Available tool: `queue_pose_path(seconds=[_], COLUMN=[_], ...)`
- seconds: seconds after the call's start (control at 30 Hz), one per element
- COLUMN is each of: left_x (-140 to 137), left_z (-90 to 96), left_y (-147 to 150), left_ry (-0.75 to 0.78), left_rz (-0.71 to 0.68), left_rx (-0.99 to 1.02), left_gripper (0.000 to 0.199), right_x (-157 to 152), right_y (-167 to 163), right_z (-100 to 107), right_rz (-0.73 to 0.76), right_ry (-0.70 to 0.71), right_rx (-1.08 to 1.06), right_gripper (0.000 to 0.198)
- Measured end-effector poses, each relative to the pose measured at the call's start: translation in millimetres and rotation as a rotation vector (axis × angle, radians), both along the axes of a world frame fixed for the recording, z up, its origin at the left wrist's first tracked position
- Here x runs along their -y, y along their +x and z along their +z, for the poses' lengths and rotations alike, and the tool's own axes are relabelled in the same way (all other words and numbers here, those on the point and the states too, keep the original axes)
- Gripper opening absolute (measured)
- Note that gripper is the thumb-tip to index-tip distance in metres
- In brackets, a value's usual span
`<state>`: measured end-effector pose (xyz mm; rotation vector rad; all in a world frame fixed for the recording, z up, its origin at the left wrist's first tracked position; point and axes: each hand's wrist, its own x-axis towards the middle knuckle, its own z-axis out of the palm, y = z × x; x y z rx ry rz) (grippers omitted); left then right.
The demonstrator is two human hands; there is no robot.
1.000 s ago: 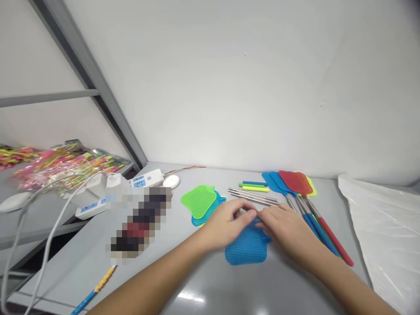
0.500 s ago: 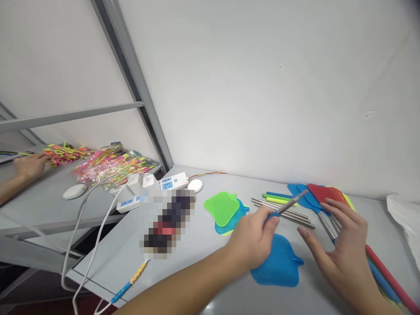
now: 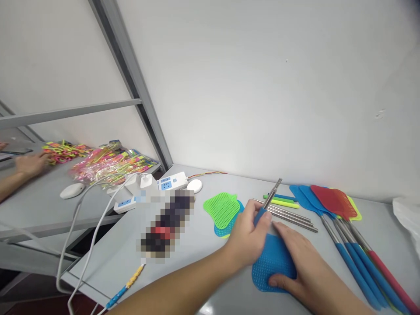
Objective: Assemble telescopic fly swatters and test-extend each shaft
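My left hand is closed around a blue handle, from which a thin metal telescopic rod points up and away. Beside it, my right hand grips a loose blue fly swatter head lying on the table, its thumb at the near side and its fingers along the far side. Part of that head is hidden under the hand. Left of my hands lie a green swatter head and a blue one partly beneath it. Several bare metal rods lie beyond my hands.
Fly swatters with red and blue heads lie at right. Yellow and green handles are behind the rods. A power strip, white cables and a pixelated object are left. Another person's hand touches colourful items.
My right hand has moved left and down from beside the swatter pile onto the loose blue head. My left hand has tilted the rod more upright.
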<state>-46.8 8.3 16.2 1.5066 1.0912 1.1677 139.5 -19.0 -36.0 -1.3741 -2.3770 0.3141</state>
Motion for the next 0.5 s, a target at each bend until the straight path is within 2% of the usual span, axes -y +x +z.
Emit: queue_pose_path(seconds=[0.13,0.3,0.5], left_x=[-2,-5,-6], left_z=[-6.4,-11.8,-8.5], left_y=[3,5,5], left_ry=[-0.085,-0.162,-0.175], left_rz=[-0.035,-0.045,-0.112], left_rx=[0.073,0.146,0.193], left_gripper=[0.026,0.032,0.035], right_x=[-1,-6,-11], right_y=[5,5,6], right_z=[9,18,41], right_rz=[-0.025,-0.128,-0.303], right_ry=[-0.059,-0.159,-0.219], right_rx=[-0.013,-0.074,-0.355], right_gripper=[0.088,0.083,0.044])
